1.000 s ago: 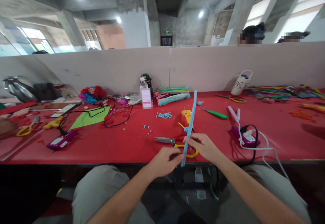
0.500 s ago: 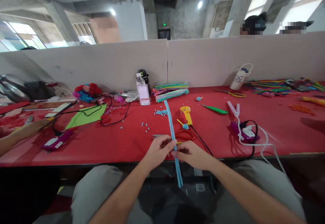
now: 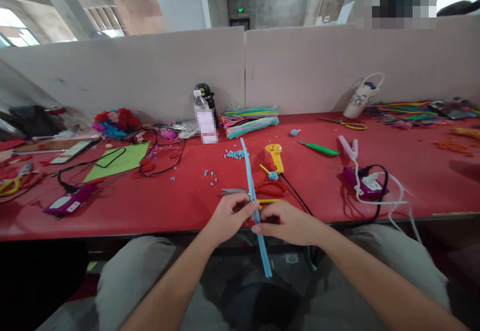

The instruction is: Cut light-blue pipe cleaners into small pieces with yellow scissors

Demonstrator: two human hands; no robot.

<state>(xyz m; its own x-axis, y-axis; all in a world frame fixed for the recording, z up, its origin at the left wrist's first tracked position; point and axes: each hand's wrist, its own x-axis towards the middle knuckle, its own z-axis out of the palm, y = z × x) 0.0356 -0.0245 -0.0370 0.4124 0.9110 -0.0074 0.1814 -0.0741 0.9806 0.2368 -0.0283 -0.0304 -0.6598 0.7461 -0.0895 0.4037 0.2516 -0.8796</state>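
A small bundle of light blue pipe cleaners [image 3: 248, 167] runs lengthwise over the table's front edge, its lower end hanging above my lap. My left hand [image 3: 233, 217] pinches it from the left between thumb and fingers. From the right, my right hand [image 3: 287, 223] closes on it slightly lower. A thin yellow stick [image 3: 273, 201] lies at my right fingers; whether they hold it is unclear. Just beyond my hands lie red-handled scissors [image 3: 270, 188], partly hidden by the bundle. Farther up are a yellow glue gun [image 3: 275, 158] and a blue fuzzy ball [image 3: 273, 175] with a yellow stem.
Blue snippets [image 3: 235, 154] lie left of the bundle. Behind stand a bottle [image 3: 202, 111] and a pipe cleaner pile [image 3: 253, 122]. To the right are green-handled tweezers [image 3: 320, 148] and a purple power strip [image 3: 365, 183] with cables. Another purple power strip [image 3: 69, 199] sits left.
The view has tilted down and shifted slightly. Both my hands stay on the blue pipe cleaners. Another person's arm at the far left has gone from view, and yellow-handled pliers now show there.
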